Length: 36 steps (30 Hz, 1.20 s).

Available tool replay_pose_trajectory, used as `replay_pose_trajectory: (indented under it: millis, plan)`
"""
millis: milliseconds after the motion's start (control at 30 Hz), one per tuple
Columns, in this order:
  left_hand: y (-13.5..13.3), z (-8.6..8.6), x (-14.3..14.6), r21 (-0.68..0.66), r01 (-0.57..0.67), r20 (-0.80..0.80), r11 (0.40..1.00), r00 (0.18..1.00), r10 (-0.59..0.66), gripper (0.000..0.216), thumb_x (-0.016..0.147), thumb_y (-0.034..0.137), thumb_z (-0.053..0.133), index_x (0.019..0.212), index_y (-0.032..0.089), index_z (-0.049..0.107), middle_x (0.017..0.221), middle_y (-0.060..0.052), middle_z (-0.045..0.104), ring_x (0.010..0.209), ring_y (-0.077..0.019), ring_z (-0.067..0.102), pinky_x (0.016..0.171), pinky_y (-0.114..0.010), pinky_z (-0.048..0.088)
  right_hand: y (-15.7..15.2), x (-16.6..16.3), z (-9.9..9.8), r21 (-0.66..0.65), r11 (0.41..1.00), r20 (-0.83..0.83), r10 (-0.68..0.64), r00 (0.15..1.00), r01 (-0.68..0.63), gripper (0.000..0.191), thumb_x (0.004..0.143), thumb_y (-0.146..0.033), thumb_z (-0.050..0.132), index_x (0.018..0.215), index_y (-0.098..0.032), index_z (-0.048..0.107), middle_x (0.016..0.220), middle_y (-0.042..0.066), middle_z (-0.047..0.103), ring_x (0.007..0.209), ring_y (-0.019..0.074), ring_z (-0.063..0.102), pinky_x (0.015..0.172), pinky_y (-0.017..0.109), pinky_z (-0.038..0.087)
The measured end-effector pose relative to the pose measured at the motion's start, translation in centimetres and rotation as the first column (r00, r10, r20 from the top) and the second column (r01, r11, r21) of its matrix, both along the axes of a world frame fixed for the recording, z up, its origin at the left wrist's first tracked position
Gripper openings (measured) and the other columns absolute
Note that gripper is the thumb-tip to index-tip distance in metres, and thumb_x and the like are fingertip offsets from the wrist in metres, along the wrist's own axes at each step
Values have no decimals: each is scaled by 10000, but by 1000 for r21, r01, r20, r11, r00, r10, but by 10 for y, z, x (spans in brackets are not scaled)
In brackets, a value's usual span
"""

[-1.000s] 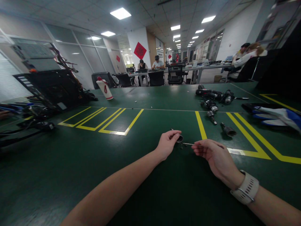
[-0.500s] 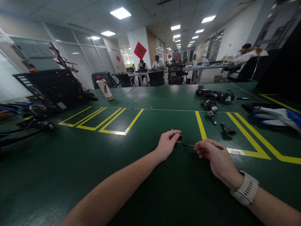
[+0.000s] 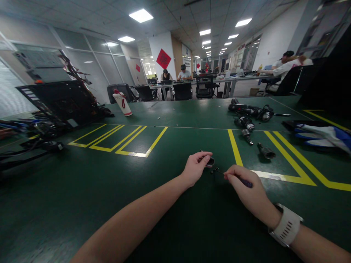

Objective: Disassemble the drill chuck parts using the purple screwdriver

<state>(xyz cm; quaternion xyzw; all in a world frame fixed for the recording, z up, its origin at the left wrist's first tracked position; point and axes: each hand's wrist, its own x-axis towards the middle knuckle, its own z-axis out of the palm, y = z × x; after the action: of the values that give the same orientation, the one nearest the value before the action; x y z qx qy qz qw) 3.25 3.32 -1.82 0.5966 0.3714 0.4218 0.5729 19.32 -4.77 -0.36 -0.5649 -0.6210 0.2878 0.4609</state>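
My left hand [image 3: 194, 168] is closed on a small round metal cup [image 3: 211, 163], its opening turned toward me; the fingers cover its far side. In my right hand [image 3: 248, 191] is a thin screwdriver [image 3: 247, 182] with a dark purple handle. Its narrow shaft points left, the tip among small dark ring-like parts [image 3: 217, 168] on the table just below the cup. Whether the tip touches one of them I cannot tell. A larger metal cup-shaped part [image 3: 267, 152] with a stem lies beyond my right hand.
Beyond it are a metal piece with a shaft [image 3: 247, 137] and black power tools [image 3: 248, 109]. Blue-white gloves [image 3: 323, 135] lie at the right. A white tumbler [image 3: 122, 104] stands at the back left, near black equipment [image 3: 60, 104]. Yellow tape [image 3: 156, 142] marks the green table.
My right hand has tilted and shifted slightly left, lowering the screwdriver's shaft. One more small dark part now shows beside the tip. My left hand and the cup have barely moved.
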Motion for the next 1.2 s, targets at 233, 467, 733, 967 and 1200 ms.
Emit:
replay_pose_trajectory:
  millis: [233, 467, 733, 967, 1200]
  plan:
    - [-3, 3, 0, 111, 84, -97, 990, 993, -73, 240, 863, 223, 523, 1053, 152, 652, 1002, -74, 646, 939, -181, 587, 853, -342, 469, -1, -2, 0, 78, 996, 92, 36, 995, -43, 157, 766, -229, 527, 628, -228, 601, 616, 5, 582, 588, 188, 537, 549, 313, 374]
    - [2, -1, -3, 126, 149, -239, 981, 964, -116, 271, 885, 253, 494, 1106, 170, 627, 1012, -64, 635, 915, -161, 579, 830, -315, 466, -2, -2, 1, 76, 997, 7, -12, 1000, 11, 140, 730, -236, 543, 625, -236, 634, 626, 14, 621, 609, 206, 566, 574, 333, 402]
    - [0, 0, -2, 115, 77, -158, 990, 986, -59, 266, 893, 226, 473, 1109, 155, 610, 1058, -80, 611, 958, -176, 577, 836, -329, 480, 0, 2, 7, -51, 982, -244, -190, 951, 183, 159, 702, -300, 541, 614, -211, 639, 627, 44, 635, 596, 211, 575, 538, 341, 452]
    - [-2, 4, -8, 259, 74, -335, 963, 942, 17, 299, 904, 233, 450, 1177, 188, 562, 1155, -71, 595, 1046, -183, 557, 901, -344, 458, 11, 5, 4, -168, 952, -419, -303, 856, 255, 212, 680, -387, 661, 794, -209, 661, 752, 22, 626, 633, 183, 560, 545, 309, 481]
    - [-11, 17, -12, 433, 216, -591, 875, 801, 95, 309, 897, 266, 458, 1188, 218, 550, 1144, -50, 615, 1032, -199, 557, 870, -350, 441, 19, 9, -12, -194, 962, -471, -262, 842, 191, 262, 688, -454, 695, 777, -208, 690, 711, 17, 637, 648, 179, 578, 548, 290, 489]
